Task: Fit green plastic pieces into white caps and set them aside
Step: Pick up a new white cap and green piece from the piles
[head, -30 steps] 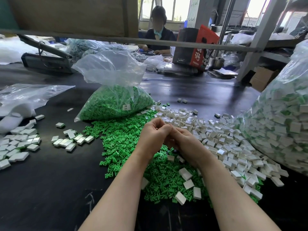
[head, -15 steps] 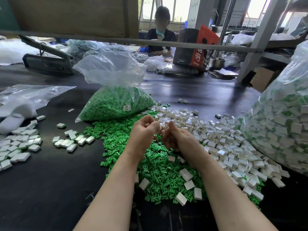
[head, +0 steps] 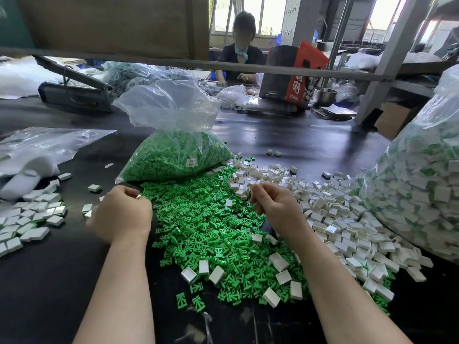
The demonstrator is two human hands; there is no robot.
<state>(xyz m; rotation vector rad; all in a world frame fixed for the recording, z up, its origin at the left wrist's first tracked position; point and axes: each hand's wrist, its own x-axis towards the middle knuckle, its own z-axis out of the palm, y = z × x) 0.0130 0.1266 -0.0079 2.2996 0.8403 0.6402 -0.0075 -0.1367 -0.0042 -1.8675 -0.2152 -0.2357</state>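
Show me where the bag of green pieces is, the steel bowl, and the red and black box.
bag of green pieces point(head: 173, 160), head view, on the green-filled lower part.
steel bowl point(head: 325, 96), head view, on its outer wall.
red and black box point(head: 293, 75), head view, on its front face.

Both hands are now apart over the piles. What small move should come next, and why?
Probably the left hand drops its piece, seemingly a finished cap, onto the set-aside caps just to its left. It has swung toward them with fingers curled on something pale, while the right hand already reaches into the loose white caps.
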